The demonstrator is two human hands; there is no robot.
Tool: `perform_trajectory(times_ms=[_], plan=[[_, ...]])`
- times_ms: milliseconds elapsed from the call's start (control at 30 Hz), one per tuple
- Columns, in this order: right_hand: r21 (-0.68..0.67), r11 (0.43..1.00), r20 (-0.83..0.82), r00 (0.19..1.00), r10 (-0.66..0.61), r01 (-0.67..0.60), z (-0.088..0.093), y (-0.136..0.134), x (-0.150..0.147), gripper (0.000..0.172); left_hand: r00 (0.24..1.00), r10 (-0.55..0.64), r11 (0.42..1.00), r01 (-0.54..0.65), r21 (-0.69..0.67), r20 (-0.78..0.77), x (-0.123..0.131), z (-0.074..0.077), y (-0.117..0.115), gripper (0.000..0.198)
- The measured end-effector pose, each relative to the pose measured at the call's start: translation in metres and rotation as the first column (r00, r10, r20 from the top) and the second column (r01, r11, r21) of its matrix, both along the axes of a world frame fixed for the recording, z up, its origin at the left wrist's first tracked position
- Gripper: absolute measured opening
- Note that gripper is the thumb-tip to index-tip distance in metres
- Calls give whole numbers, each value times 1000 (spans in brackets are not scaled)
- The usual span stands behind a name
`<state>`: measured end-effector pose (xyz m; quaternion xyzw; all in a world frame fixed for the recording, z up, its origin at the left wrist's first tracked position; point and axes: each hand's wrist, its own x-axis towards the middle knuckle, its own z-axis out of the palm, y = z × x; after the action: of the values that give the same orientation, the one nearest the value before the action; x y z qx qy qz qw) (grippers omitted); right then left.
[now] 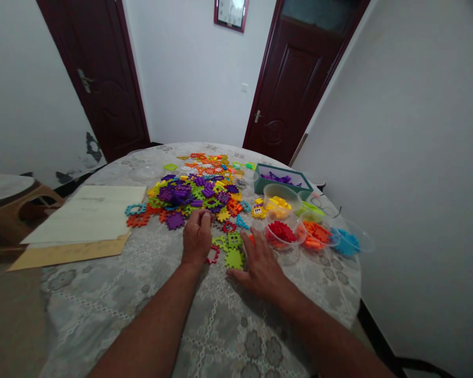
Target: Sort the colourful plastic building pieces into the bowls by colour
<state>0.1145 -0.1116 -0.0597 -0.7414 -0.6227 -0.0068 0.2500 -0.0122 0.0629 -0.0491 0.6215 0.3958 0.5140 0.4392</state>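
My left hand (197, 237) is closed at the near edge of a heap of plastic gear-shaped building pieces (187, 194), thumb against the curled fingers; what it holds, if anything, is hidden. Below its right side lies a pinkish-red frame piece (213, 254). My right hand (260, 262) lies low over the table, open, fingers apart. Beside its thumb and index finger are a lime-green square piece (234, 259) and a green window-like piece (234, 240). An orange piece (252, 239) shows partly under its fingers. A blue triangular piece (242, 222) lies just beyond.
Clear tubs hold yellow pieces (279, 203), red gears (280, 231), orange pieces (316, 233) and blue pieces (346, 242) at right. Behind them stands a teal box (283, 184) with purple pieces. Paper sheets (89, 212) lie at left on the patterned tablecloth (216, 336).
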Motion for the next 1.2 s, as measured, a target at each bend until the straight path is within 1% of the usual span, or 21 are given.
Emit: perform_trajectory(times_ms=[67,133,300,433,500,567,633,667,700,733,767,800,833,867,900,967,1033,1100,1200], plan=[[-57,997,-5,999,-50,50,-15,-1,0,109,1000,12,1000,-12,-18,13,0,-1,2,24],[-75,994,5,997,-74,74,-21,4,5,109,1000,10,999,-10,-36,12,0,-2,4,22],[-66,992,41,993,-109,112,-18,29,8,103,994,31,999,-32,-15,-102,-2,-5,2,22],[-47,993,59,993,-103,106,-16,48,5,98,990,35,999,-35,4,-135,-5,-3,0,22],[-30,994,75,992,-102,104,-16,54,7,92,989,30,999,-28,17,-142,-7,-2,0,21],[-11,996,96,991,-92,94,-16,58,9,87,987,-8,1000,11,19,-160,-9,-1,2,19],[4,997,107,991,-78,78,-18,60,12,84,974,-98,994,104,15,-205,-12,2,2,26],[11,997,107,992,-71,71,-18,60,13,84,955,-167,984,179,26,-245,-15,4,1,33],[17,998,104,992,-66,65,-19,60,14,83,921,-253,959,278,46,-298,-19,6,-1,42],[22,998,99,993,-63,61,-20,60,15,83,869,-340,919,388,68,-360,-23,8,-3,52],[26,998,94,994,-62,59,-21,61,15,83,803,-416,866,494,83,-427,-28,9,-6,61],[31,998,90,994,-61,59,-22,61,16,83,728,-473,809,582,83,-496,-33,10,-9,70],[36,998,87,994,-61,58,-22,61,16,83,664,-498,772,632,64,-557,-37,9,-13,78],[40,998,84,995,-57,54,-22,61,17,83,620,-497,762,647,37,-607,-41,7,-16,87],[44,998,82,996,-47,44,-22,60,17,83,597,-475,774,633,16,-647,-45,4,-18,94],[56,998,70,997,-8,4,-22,58,18,80,593,-393,815,578,32,-703,-48,-4,-20,104],[76,996,53,997,52,-56,-20,56,19,73,610,-304,828,549,114,-732,-46,-15,-20,100],[100,988,38,993,113,-117,-20,54,20,67,625,-222,819,536,205,-748,-43,-25,-18,92],[136,970,19,979,203,-204,-22,52,21,59,641,-91,819,484,309,-762,-39,-35,-16,84]])
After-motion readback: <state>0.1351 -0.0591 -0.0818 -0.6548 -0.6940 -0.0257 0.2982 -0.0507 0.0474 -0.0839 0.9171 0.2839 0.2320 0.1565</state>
